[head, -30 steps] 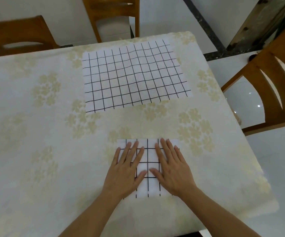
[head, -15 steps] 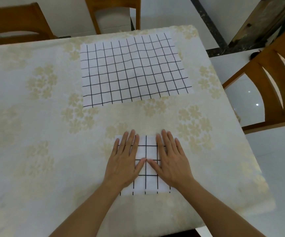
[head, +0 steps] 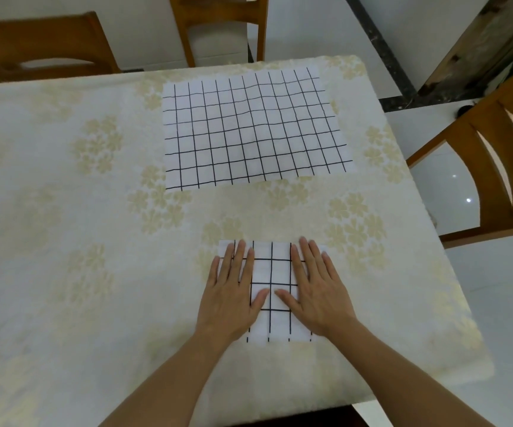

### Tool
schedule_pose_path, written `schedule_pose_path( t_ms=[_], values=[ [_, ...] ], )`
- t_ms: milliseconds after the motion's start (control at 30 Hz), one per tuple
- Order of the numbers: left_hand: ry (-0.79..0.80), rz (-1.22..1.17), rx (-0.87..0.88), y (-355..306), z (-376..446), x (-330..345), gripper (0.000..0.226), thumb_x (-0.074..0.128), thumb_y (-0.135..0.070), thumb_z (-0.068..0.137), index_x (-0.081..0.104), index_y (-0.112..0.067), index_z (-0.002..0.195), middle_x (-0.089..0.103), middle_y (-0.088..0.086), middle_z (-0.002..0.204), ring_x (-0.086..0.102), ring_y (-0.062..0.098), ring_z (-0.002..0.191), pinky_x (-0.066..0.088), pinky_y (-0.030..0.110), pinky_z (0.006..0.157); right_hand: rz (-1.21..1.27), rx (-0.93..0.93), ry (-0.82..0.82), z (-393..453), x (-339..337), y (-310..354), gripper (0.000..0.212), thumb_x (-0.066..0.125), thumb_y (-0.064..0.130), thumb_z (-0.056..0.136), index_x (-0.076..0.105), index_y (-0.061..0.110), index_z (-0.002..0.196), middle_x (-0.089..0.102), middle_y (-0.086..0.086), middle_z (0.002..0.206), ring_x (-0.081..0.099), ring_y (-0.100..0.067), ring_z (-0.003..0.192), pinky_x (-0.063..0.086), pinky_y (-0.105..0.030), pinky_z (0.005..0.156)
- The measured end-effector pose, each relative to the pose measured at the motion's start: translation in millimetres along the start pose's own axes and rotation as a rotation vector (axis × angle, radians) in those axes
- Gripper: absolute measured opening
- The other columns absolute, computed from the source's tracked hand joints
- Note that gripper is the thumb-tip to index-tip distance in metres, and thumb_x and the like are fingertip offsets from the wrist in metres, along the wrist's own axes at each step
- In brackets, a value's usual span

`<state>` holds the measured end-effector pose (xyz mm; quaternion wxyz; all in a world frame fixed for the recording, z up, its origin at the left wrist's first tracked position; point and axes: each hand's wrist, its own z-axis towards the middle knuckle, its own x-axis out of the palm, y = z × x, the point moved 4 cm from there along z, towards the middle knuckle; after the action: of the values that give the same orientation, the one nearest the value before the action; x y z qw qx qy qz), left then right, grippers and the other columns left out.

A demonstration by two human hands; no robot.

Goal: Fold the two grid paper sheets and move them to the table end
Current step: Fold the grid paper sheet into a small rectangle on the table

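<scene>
I look down at a table (head: 64, 272) covered by a cream cloth printed with pale yellow flower clusters. Both my bare hands lie flat, palms down, on a small folded grid paper sheet (head: 272, 272) near the table's close edge, a little right of centre.

My left hand (head: 232, 295) covers the folded sheet's left side, fingers spread loosely and pointing away from me, gripping nothing. My right hand (head: 316, 294) covers the right side the same way, open and flat, holding nothing. The two thumbs point inward toward each other and almost meet over the middle of the paper, with a narrow gap between their tips. A strip of white paper with bold black grid lines shows between the hands, and the sheet's near edge shows below my palms. My forearms come in from the bottom of the view.

Farther away, toward the far right part of the table, lies the second grid paper sheet (head: 252, 127). It is unfolded, much larger, lying flat and well apart from my hands, its far edge near the table's far edge.

Wooden chairs stand around the table: one at the far left (head: 33, 47), one at the far centre (head: 218, 23), and one on the right (head: 495, 143). The floor (head: 495, 303) is pale and glossy.
</scene>
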<state>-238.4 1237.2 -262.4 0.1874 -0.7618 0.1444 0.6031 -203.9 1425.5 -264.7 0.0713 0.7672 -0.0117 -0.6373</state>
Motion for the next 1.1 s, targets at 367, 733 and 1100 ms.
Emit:
schedule_pose_path(
  t_ms=[367, 733, 1100],
  values=[
    [-0.140, -0.041, -0.314, 12, -49, -66, 0.060, 0.041, -0.044, 0.088, 0.055, -0.014, 0.139, 0.049, 0.009, 0.149, 0.043, 0.030, 0.139, 0.024, 0.056, 0.116, -0.150, -0.445, -0.060, 37, -78, 3, 0.065, 0.038, 0.051, 0.098, 0.034, 0.016, 0.153, 0.030, -0.016, 0.160, 0.025, -0.033, 0.149, 0.029, -0.056, 0.117],
    [-0.180, -0.026, -0.800, -14, -96, -39, 0.039, 0.074, -0.031, 0.072, 0.070, -0.014, 0.107, 0.068, 0.006, 0.125, 0.063, 0.030, 0.115, 0.038, 0.058, 0.109, -0.158, -1.126, -0.240, 95, -65, 48, 0.037, 0.071, 0.011, 0.076, 0.065, 0.016, 0.112, 0.060, -0.014, 0.131, 0.049, -0.034, 0.129, 0.036, -0.056, 0.112],
    [-0.179, -0.078, -1.011, -11, -76, -24, 0.041, 0.053, -0.038, 0.080, 0.069, -0.009, 0.103, 0.060, 0.013, 0.127, 0.057, 0.030, 0.117, 0.041, 0.061, 0.105, -0.201, -1.406, -0.096, 131, -43, 112, 0.041, 0.070, 0.029, 0.073, 0.064, 0.020, 0.113, 0.057, -0.013, 0.136, 0.051, -0.034, 0.130, 0.039, -0.057, 0.108]
  ],
)
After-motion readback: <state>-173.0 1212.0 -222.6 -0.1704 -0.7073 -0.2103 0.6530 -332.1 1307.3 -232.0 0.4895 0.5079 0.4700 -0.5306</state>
